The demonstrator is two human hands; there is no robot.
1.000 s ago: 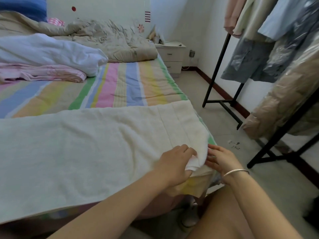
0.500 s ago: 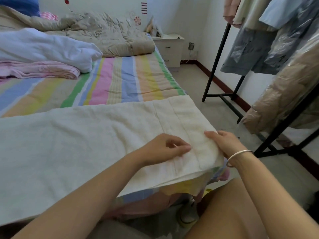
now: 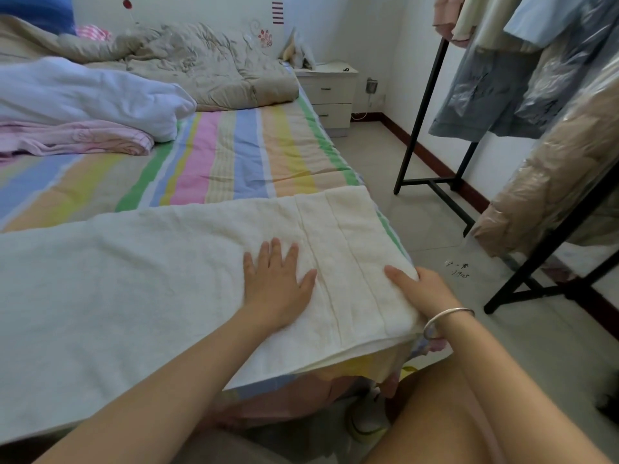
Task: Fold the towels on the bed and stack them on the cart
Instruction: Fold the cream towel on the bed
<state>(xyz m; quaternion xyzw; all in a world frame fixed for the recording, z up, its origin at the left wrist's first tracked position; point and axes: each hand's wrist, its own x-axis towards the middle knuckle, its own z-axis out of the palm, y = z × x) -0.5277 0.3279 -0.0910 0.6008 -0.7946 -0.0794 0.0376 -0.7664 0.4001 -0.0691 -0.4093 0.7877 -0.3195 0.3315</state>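
Softly ribbed cream terry towel [image 3: 150,283].

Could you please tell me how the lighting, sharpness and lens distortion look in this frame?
Head view: soft, even daylight with no hard shadows; the white towel keeps its weave and is not blown out; the left hand flat on it and the right hand at its edge are sharp; the clothes rack leans, which suggests wide-angle distortion; the plastic garment covers show mild sheen.

The left hand [image 3: 278,286] no longer pinches the towel [image 3: 134,279] corner; it now lies flat on the towel, fingers spread. The right hand [image 3: 427,293] now holds the towel's right edge, thumb on top.
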